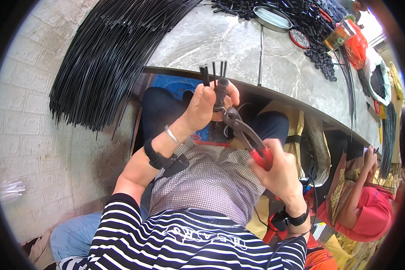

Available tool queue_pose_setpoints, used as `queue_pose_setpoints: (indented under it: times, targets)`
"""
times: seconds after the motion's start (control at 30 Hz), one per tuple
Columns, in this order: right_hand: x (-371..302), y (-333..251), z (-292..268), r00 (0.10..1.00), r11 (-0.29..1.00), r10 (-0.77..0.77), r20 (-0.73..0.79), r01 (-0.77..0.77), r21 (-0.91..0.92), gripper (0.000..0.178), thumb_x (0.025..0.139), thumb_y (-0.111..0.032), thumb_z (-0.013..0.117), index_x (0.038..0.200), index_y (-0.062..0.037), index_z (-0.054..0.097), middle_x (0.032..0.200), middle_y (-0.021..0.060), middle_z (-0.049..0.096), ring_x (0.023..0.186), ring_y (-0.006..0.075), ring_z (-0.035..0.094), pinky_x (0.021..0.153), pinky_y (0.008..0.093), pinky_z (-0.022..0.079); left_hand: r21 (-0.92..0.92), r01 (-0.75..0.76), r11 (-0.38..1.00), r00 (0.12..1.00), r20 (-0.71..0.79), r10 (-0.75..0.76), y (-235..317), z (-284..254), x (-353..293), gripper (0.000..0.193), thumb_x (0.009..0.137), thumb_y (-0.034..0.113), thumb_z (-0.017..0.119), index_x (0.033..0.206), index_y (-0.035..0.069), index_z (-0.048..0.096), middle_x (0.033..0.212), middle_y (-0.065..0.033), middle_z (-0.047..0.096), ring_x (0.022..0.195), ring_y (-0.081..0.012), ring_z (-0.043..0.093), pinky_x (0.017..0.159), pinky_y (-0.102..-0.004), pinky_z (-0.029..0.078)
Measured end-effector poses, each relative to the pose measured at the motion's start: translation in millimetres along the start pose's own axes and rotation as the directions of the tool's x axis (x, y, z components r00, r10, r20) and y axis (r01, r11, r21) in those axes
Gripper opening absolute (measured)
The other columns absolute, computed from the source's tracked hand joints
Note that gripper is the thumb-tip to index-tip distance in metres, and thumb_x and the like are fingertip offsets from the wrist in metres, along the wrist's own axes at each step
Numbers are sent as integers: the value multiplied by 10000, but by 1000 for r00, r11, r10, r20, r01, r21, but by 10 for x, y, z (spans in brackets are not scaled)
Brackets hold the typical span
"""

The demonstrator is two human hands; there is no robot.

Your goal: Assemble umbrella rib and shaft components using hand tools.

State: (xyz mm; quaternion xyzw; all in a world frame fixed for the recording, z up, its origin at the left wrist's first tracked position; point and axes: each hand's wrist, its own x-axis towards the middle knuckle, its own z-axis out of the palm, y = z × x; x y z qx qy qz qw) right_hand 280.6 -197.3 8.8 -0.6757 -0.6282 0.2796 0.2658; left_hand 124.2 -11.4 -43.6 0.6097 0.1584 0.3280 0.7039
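Note:
My left hand is closed around a short black cylindrical piece, held upright above my lap. Several thin black rods stick up past the fingers; how they join the piece is hidden. In my right hand is a pair of end-cutting pincers, gripped by its red handles. The dark jaws of the pincers meet the lower end of the black piece, where a thin wire or strand shows. I cannot tell whether the jaws bite on it.
A marbled grey table lies ahead, with a large bundle of long black rods at its left. Farther right are a heap of small black tubes, a round tin and a red bag. A co-worker in red sits at right.

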Motion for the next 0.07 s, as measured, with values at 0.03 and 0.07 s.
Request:
queue_pose_setpoints:
  times: [0.03, 0.07]
  targets:
    - [4, -10, 26, 983, 994, -2, -182, -18, -108, 368, 694, -139, 754, 956, -15, 528, 603, 101, 586, 519, 264, 614, 508, 352, 480, -9, 13, 1000, 1000, -12, -13, 6, -18, -9, 982, 643, 925, 288, 896, 9, 534, 525, 29, 512, 393, -7, 385, 366, -155, 257]
    - [-1, 7, 8, 991, 989, -32, -126, 13, -148, 423, 683, -116, 738, 1027, -31, 506, 626, 111, 613, 592, 280, 663, 538, 365, 513, -10, 9, 1000, 1000, -13, -10, 10, -21, -8, 982, 643, 925, 288, 896, 9, 534, 525, 29, 512, 393, -7, 385, 366, -155, 257]
